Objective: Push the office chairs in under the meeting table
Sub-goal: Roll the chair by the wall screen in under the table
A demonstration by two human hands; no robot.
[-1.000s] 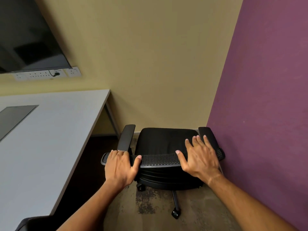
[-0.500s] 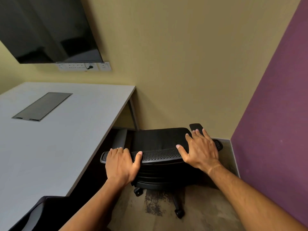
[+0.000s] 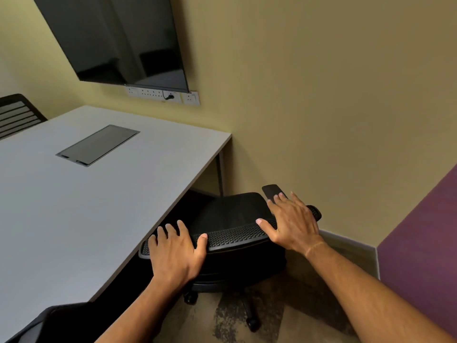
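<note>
Chair (image 3: 230, 219) now swung toward the desk (image 3: 103, 206), left armrest gone under the edge since a second ago. Left hand (image 3: 176, 253) and right hand (image 3: 291, 224), each grip clamped on backrest top. Nearly tucked in.

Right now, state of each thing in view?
Chair: part way under the table, backrest gripped.
Left hand: on backrest top, fingers over it.
Right hand: on backrest top, fingers spread.
Table: top bare, cable hatch closed.
TV: off.
Socket strip: one plug in.
</note>
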